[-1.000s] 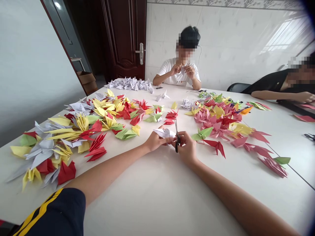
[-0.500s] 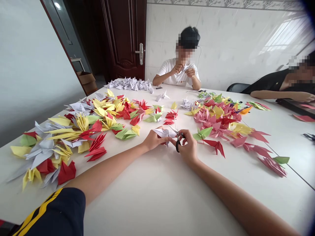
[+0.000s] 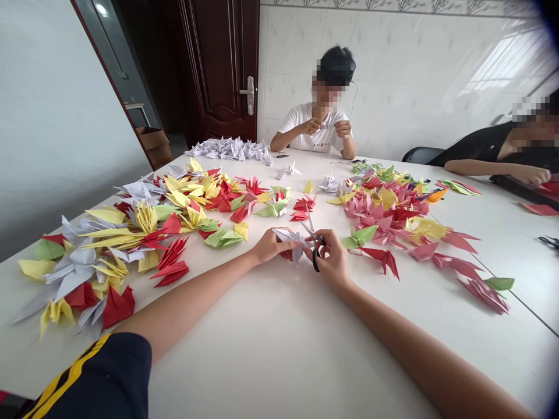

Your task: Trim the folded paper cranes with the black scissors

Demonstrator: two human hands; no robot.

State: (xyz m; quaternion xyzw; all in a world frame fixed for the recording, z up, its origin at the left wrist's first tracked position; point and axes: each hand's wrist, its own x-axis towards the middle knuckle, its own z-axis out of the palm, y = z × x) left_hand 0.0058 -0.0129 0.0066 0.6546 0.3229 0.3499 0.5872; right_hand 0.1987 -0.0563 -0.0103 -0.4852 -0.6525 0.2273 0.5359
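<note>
In the middle of the table my left hand [image 3: 269, 247] pinches a white paper crane [image 3: 297, 240] at its left side. My right hand [image 3: 332, 259] is closed around the black handles of a pair of scissors [image 3: 315, 254], with the blades parted and pointing up and away beside the crane's right side. My right fingertips are close to the crane; whether they touch it I cannot tell. Just beyond my hands sit red folded cranes [image 3: 304, 203]. To the right lie a green crane [image 3: 358, 237] and a red one [image 3: 384, 260].
A large heap of yellow, red, white and green cranes [image 3: 148, 218] covers the left side. Another heap, mostly pink [image 3: 375, 212], lies right. White cranes [image 3: 231, 149] are piled at the back. One person [image 3: 317, 128] sits opposite; another [image 3: 484, 148] sits at right. More scissors [image 3: 549, 241] lie far right.
The crane has turned slightly in my left hand, and the scissor blades stand a little more upright. The person opposite has lowered their hands a bit; the person at right moved a hand.
</note>
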